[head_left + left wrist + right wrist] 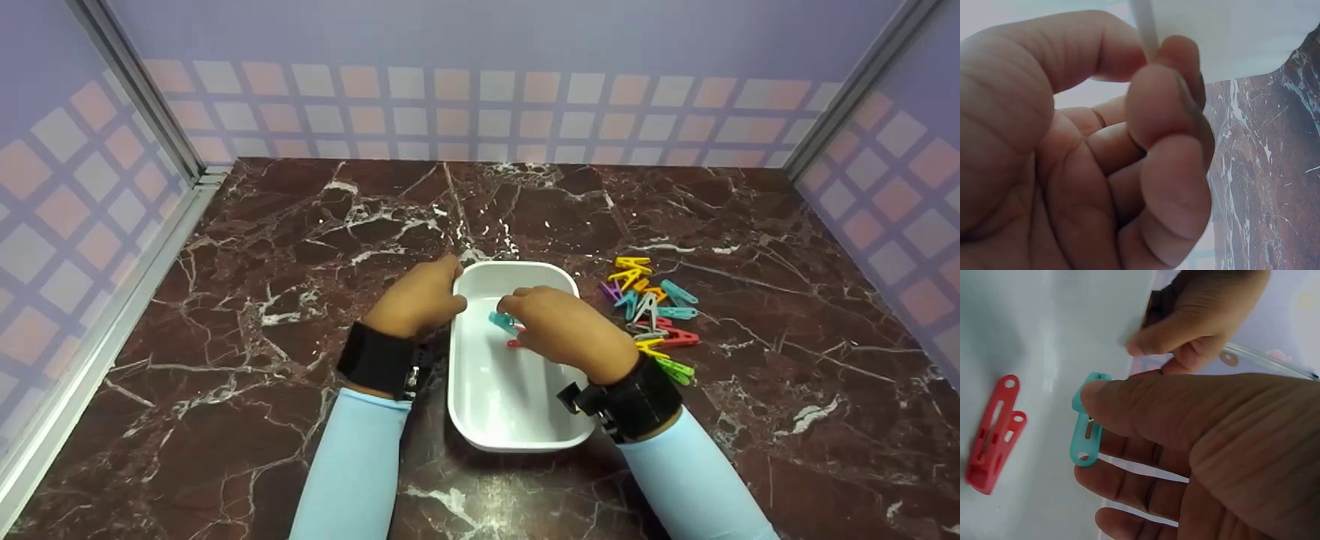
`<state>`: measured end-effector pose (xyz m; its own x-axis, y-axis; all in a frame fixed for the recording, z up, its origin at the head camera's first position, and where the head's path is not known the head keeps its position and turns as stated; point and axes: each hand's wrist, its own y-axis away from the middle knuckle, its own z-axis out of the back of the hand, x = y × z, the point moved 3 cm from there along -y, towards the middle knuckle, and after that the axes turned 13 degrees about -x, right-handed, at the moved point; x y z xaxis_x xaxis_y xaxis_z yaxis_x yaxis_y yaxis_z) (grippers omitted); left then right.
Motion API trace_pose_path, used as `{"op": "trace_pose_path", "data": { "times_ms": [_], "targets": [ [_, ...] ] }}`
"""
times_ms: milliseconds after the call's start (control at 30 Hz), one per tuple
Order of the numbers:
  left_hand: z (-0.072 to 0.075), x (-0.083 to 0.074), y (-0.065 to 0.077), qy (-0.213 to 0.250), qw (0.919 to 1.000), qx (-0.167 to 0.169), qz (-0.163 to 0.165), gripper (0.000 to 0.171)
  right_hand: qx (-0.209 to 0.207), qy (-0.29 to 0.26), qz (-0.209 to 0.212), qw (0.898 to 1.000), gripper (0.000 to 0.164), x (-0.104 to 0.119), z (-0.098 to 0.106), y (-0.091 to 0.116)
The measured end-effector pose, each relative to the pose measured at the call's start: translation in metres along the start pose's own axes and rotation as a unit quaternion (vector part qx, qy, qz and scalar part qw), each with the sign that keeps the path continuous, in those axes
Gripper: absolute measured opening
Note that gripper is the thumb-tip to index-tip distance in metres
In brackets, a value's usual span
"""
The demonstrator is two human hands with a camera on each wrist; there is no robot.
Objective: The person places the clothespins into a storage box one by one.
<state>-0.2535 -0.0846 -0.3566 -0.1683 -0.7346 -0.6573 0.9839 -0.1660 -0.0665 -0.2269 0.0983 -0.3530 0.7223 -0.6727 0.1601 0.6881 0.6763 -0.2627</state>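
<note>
A white tray (487,390) stands on the marble-patterned table. My left hand (420,300) pinches its left rim between thumb and fingers; the left wrist view shows the tray wall (1230,39) between them. Over the inside of the tray, my right hand (562,326) holds a teal clothespin (1088,430) between thumb and fingers. In the tray lies a red clothespin (992,439), partly hidden behind the right hand in the head view.
To the right of the tray is a loose pile of clothespins in several colours, among them a yellow clothespin (631,262), a red clothespin (679,337) and a green clothespin (677,370). Tiled panels (495,112) border the table at the back and sides.
</note>
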Motion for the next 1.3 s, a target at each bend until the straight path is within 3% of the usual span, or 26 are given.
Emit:
{"op": "trace_pose_path", "data": {
  "times_ms": [400, 667, 867, 1300],
  "targets": [
    [-0.001, -0.001, 0.0, -0.005, 1.0, 0.0, 0.001, 0.034, 0.025, -0.012, 0.01, 1.0, 0.004, -0.001, -0.018, -0.001],
    [0.0, -0.002, 0.0, -0.009, 1.0, 0.0, -0.002, 0.033, 0.03, -0.023, 0.014, 0.999, 0.01, -0.001, -0.02, -0.001],
    [0.0, -0.001, -0.001, -0.004, 1.0, 0.002, -0.008, 0.034, 0.031, -0.016, 0.018, 0.999, 0.005, -0.001, -0.02, -0.001],
    [0.0, 0.001, -0.001, -0.004, 0.9999, 0.001, -0.011, 0.034, 0.021, -0.011, 0.009, 1.0, 0.021, -0.002, -0.018, -0.002]
  ]
}}
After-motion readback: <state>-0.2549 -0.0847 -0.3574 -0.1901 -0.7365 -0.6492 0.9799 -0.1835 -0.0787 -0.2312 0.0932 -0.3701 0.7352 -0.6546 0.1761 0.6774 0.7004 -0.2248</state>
